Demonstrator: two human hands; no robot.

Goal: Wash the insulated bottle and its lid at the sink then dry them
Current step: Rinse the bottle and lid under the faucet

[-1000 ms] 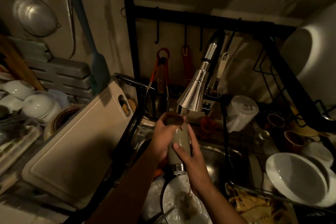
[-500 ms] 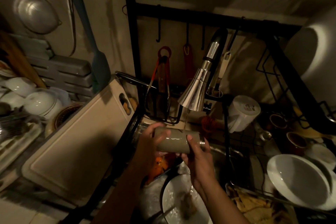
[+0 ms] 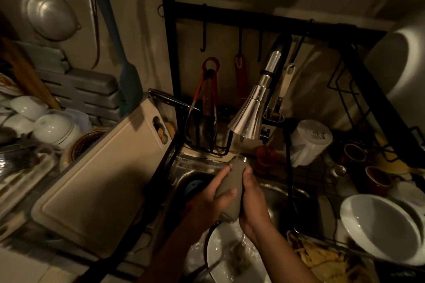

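Swinging up from level, the bottle (image 3: 230, 182) now sits mouth-up under the faucet (image 3: 248, 118). My left hand (image 3: 207, 201) and right hand (image 3: 253, 200) both grip it; rinsing inside looks next.

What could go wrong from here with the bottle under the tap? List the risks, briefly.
1. Slip: the bottle is wet under the running faucet, gripped by the left hand and the right hand. It could slide out and hit the plate below.
2. That plate holds food scraps, so splashes might soil the bottle again.
3. Water bouncing off the bottle may spray the cutting board beside the sink.
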